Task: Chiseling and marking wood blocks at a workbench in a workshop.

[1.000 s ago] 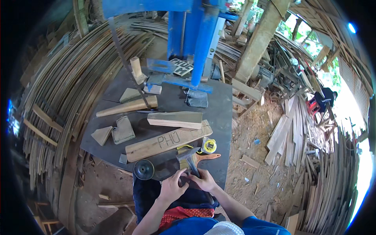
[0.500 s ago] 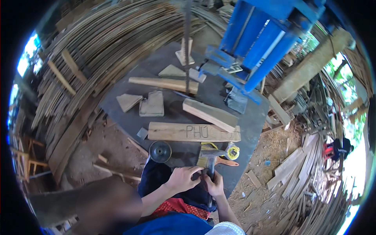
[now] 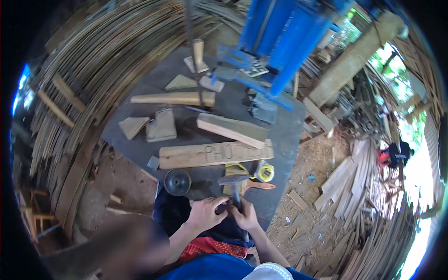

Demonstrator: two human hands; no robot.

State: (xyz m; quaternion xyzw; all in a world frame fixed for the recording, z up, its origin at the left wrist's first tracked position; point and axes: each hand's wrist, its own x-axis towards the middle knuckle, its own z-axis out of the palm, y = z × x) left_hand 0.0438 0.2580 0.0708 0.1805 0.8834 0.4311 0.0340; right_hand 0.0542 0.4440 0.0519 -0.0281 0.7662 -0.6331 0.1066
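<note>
Your view has swung left since a moment ago — both hands, left hand (image 3: pixel 205 213) and right hand (image 3: pixel 246 217), stay pressed together around the hammer (image 3: pixel 234 185) at the counter (image 3: pixel 284 135) edge, below the lettered plank (image 3: pixel 214 154).

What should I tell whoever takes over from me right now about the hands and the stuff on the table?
Left hand: at the near table edge, fingers curled on something small I cannot make out.
Right hand: closed around the hammer handle, head up over the table edge.
On the dark table: long plank just beyond the hands, tape measure to the right of the hammer, round black disc to the left, wedge-shaped offcuts farther back, blue machine at the far side.
Done: hammer in hand.
Left: cannot tell; no struck or cut work shows.
</note>
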